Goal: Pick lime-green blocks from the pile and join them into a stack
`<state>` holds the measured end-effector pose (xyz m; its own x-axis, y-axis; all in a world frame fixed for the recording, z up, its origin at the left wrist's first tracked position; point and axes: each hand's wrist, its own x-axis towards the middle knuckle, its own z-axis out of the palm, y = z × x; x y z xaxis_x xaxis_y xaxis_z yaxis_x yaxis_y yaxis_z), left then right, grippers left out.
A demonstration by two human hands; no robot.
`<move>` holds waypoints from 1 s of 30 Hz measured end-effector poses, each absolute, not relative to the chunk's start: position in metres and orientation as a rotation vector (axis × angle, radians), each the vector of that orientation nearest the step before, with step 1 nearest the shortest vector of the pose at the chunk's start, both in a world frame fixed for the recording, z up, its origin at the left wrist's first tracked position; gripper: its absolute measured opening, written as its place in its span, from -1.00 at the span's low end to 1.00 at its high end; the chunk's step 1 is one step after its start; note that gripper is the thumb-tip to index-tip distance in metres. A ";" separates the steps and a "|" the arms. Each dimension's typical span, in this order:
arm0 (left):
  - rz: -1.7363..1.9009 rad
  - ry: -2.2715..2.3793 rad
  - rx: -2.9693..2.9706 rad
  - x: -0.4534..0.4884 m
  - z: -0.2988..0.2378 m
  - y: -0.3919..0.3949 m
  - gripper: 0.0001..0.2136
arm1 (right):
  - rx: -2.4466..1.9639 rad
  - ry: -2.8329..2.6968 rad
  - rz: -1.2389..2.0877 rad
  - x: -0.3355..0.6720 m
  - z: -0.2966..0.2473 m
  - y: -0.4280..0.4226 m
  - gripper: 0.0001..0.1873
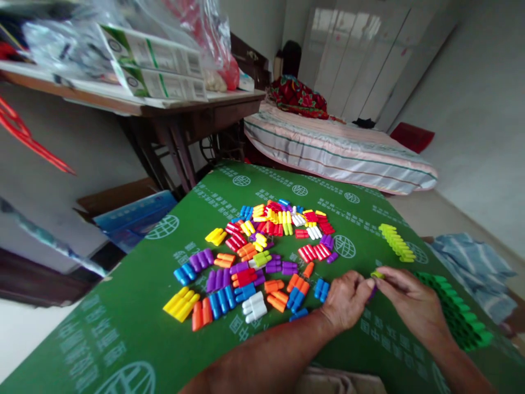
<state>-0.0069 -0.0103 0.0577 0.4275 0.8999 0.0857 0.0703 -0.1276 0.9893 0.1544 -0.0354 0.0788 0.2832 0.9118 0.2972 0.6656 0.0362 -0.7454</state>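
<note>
Several small plastic pieces (254, 257) in many colours lie in clusters on a green printed board (135, 328). My left hand (346, 298) rests at the pile's right edge, fingers curled and pinched toward my right hand (410, 301). Between the two sets of fingertips sits a small lime-yellow piece (377, 274), with a bit of purple showing under it. A row of joined lime-yellow pieces (396, 242) lies just beyond my hands. A longer row of joined green pieces (457, 309) runs along the board by my right forearm.
A wooden table (164, 106) with boxes and plastic bags stands at the back left. A bed (336, 150) with a striped cover is behind the board. Blue cloth (476, 268) lies on the floor at right.
</note>
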 end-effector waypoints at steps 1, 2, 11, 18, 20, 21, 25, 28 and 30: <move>0.895 0.877 1.541 -0.007 0.058 -0.011 -0.70 | -1.714 -1.447 0.371 0.154 0.077 -0.035 -0.66; 0.886 0.868 1.544 -0.007 0.057 -0.012 -0.72 | -1.729 -1.447 0.377 0.154 0.076 -0.035 -0.65; 0.921 0.911 1.325 -0.002 0.051 -0.009 -0.73 | -1.757 -1.318 0.346 0.152 0.087 -0.001 -0.57; 1.066 0.899 1.002 -0.002 0.056 0.000 -0.54 | -1.816 -1.576 0.327 0.140 0.087 0.021 -0.75; 1.093 0.899 0.954 -0.004 0.057 0.007 -0.51 | -1.932 -1.651 0.264 0.137 0.084 0.025 -0.78; 1.108 0.904 0.909 -0.005 0.057 0.010 -0.50 | -1.996 -1.679 0.243 0.136 0.082 0.027 -0.79; 1.137 0.911 0.699 -0.007 0.056 0.018 -0.49 | -2.223 -1.752 0.221 0.129 0.080 0.027 -0.79; 1.147 0.912 0.646 -0.007 0.051 0.021 -0.50 | -2.288 -1.863 0.225 0.124 0.083 0.022 -0.77; 1.152 0.916 0.624 -0.006 0.048 0.023 -0.50 | -2.270 -1.958 0.244 0.123 0.083 0.018 -0.74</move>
